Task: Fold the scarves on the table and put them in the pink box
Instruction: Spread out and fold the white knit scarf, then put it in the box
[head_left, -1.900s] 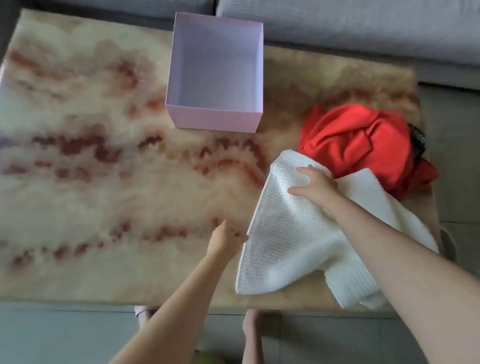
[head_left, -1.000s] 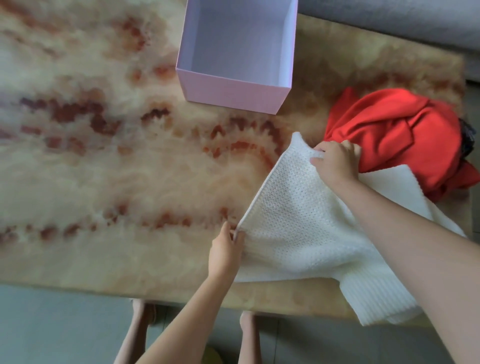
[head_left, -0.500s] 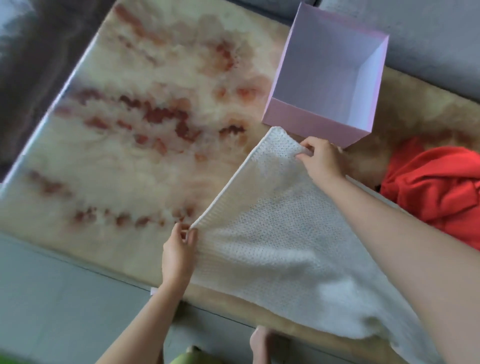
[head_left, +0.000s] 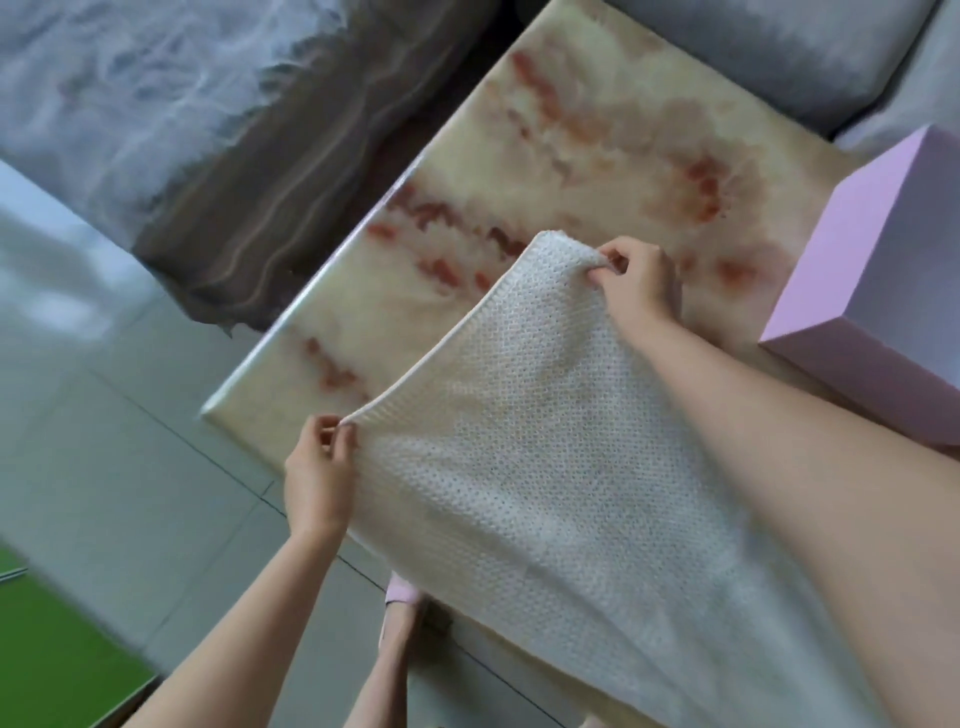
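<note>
White knitted scarf (head_left: 519, 467) is lifted off the table (head_left: 597, 130) at one end; I have that end stretched between both hands above the near left corner. (operator)

What exactly are the hands doing? (desk)

Left hand (head_left: 319, 478) pinches the nearer corner of that end between thumb and fingertips. Right hand (head_left: 636, 286) has its fingers curled round the farther corner. The rest of the scarf runs off under my right forearm, along the near edge. (operator)

Which step do you make that? (desk)

Spreading it out for the first fold, I'd say. Nothing is folded yet, and the little I see of the inside of the pink box (head_left: 852, 364) shows nothing in it. It stands toward the far edge, beside the grey sofa (head_left: 779, 52), apart from the lifted end. (operator)

And next? (desk)

I'd lay the end down flat and square to the left edge, pulling evenly on both corners so the loose knit doesn't skew, then carry it over onto the rest. (operator)

Count for me. (desk)

One scarf in view, one pink box, and two hands, both on the scarf. The task says scarves, so any others lie outside this view. One foot in a pink slipper (head_left: 400, 592) shows below the near edge. (operator)
</note>
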